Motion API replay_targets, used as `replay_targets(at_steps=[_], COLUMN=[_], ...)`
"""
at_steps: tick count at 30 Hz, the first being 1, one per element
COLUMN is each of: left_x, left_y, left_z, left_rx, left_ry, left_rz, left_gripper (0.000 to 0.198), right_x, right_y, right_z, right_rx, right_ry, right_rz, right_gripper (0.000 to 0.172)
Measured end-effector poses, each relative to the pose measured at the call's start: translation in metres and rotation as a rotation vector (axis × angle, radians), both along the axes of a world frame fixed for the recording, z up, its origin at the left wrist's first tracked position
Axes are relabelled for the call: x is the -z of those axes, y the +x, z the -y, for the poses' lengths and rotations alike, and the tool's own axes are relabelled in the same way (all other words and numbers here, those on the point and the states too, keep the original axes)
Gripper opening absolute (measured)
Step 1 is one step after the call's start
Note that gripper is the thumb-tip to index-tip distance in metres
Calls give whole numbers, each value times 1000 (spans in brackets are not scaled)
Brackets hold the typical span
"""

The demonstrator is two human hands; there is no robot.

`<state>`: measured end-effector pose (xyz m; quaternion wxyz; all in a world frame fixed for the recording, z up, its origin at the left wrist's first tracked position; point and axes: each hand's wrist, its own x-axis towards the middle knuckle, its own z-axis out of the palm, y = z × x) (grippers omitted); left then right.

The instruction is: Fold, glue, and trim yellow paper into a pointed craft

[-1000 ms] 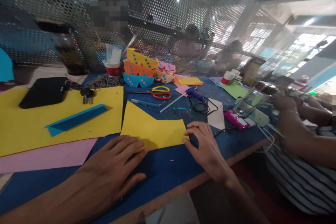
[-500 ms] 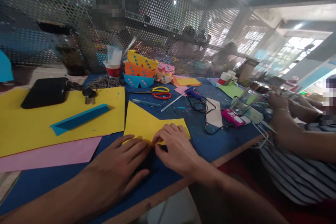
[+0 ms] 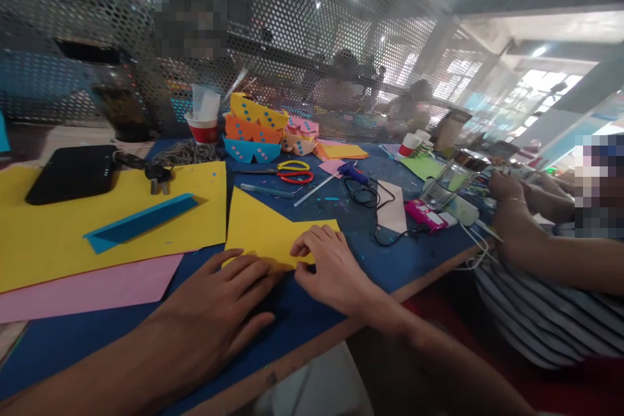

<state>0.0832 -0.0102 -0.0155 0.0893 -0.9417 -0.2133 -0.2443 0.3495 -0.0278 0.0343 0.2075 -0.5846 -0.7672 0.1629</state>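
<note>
A folded yellow paper (image 3: 266, 229) with small blue squares lies on the blue table (image 3: 312, 318) in front of me. My left hand (image 3: 219, 312) rests flat, fingers spread, with its fingertips on the paper's near left edge. My right hand (image 3: 331, 266) lies on the paper's near right corner, fingers curled and pressing down on the fold. The two hands almost meet at the paper's near edge.
Large yellow sheet (image 3: 58, 227) with a blue folded strip (image 3: 139, 222) and a pink sheet (image 3: 92, 286) at left. Black case (image 3: 73, 172), scissors (image 3: 295, 172), pen (image 3: 268, 191), glue gun with cable (image 3: 361, 182), paper boats (image 3: 253, 133) behind. Another person's arms (image 3: 546, 247) at right.
My right hand slid left along the paper's near edge, from its right corner toward my left hand. My left hand stayed pressed on the paper.
</note>
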Motion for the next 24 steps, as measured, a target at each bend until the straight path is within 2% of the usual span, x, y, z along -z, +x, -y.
replay_targets(at_steps=[5,14,24], left_x=[-1,-7,-9], left_y=[-1,-8,-11], left_z=[-4,-10,-6], left_rx=[38,58,31], left_ry=[-12,-79,-121], left_rz=[23,-12,-49], left_gripper=[40,41,43], right_x=[1,6,15], right_y=[14,40,74], right_z=[2,3,2], right_rx=[35,100,87], right_ry=[0,28,54], right_rz=[-23,-31,-125], right_gripper=[32,34,37])
